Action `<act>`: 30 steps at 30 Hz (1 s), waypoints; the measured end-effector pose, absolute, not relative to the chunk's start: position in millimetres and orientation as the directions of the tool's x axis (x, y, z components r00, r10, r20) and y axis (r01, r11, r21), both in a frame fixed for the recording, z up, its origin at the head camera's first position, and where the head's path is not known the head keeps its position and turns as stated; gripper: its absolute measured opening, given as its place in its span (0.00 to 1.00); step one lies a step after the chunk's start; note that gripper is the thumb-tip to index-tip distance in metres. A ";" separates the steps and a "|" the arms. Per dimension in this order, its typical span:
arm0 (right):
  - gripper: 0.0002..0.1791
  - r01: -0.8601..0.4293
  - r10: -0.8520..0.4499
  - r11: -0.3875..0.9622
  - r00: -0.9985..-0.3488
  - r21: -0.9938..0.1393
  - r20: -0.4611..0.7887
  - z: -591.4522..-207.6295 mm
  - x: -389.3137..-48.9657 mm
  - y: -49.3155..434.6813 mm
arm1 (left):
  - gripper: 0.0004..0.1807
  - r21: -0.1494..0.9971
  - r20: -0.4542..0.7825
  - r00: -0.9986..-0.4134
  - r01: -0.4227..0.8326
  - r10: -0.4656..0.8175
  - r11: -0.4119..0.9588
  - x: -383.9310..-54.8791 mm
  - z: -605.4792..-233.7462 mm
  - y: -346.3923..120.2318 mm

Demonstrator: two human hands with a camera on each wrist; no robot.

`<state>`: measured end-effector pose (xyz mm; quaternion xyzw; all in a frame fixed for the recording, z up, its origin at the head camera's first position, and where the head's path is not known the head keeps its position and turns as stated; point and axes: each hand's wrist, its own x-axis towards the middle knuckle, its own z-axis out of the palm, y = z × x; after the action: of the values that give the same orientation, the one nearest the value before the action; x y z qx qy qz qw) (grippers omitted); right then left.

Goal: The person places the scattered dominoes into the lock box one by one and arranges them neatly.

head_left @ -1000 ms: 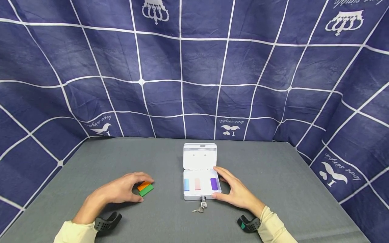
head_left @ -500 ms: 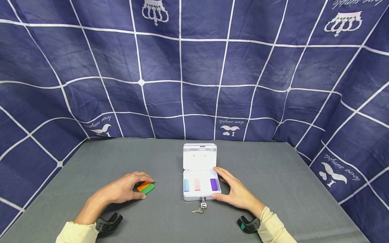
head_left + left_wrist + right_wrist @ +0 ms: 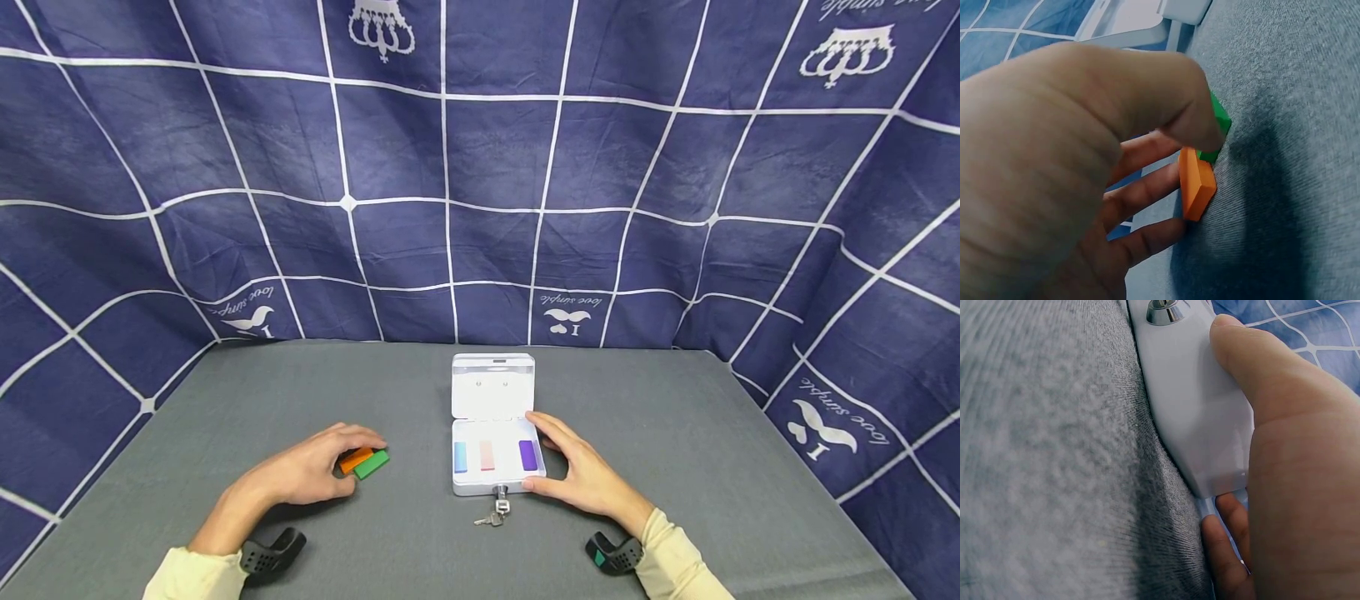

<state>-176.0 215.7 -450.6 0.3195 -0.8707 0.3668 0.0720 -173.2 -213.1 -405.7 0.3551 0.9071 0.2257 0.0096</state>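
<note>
My left hand (image 3: 311, 467) curls over two small rectangular blocks on the table. Its thumb tip lies against the green block (image 3: 372, 464), while the index finger reaches the block's far side. Beside it lies the orange block (image 3: 1197, 184), near the other fingers in the left wrist view. To the right, my right hand (image 3: 581, 471) grips a white lockable metal box (image 3: 498, 481) by its right side, thumb at the front and fingers toward the hinge. Its lid (image 3: 492, 392) stands raised. Inside lie a light blue block (image 3: 461, 457), a pink block (image 3: 487, 456) and a purple block (image 3: 528, 456).
A pair of keys (image 3: 491, 518) hangs from the lock at the box's front and rests on the grey cloth-covered table (image 3: 420, 550). A blue curtain with white grid lines (image 3: 495, 167) encloses the back and sides.
The green block has slid a little to the right along the orange one, with my left hand shifting slightly the same way. My right hand and the box have stayed put.
</note>
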 end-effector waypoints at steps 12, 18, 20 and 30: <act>0.50 -0.604 -0.500 0.521 -0.788 -0.603 0.358 -450.7 -174.8 215.5 | 0.25 0.418 0.117 -0.765 0.616 0.633 0.667 -173.6 -407.2 -209.4; 0.50 -0.603 -0.502 0.516 -0.788 -0.608 0.356 -450.6 -174.8 215.6 | 0.23 0.412 0.152 -0.758 0.631 0.634 0.657 -174.5 -408.0 -207.9; 0.50 -0.605 -0.504 0.512 -0.787 -0.610 0.357 -450.7 -175.1 215.5 | 0.23 0.414 0.157 -0.759 0.632 0.632 0.655 -174.7 -407.9 -207.6; 0.50 -0.607 -0.507 0.501 -0.784 -0.617 0.359 -450.6 -176.5 215.1 | 0.20 0.383 0.187 -0.757 0.643 0.626 0.663 -175.9 -407.7 -205.4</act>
<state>-176.5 215.1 -450.6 0.3222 -0.8639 0.3816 0.0653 -175.9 -205.4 -407.7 0.3481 0.9117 0.2173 -0.0195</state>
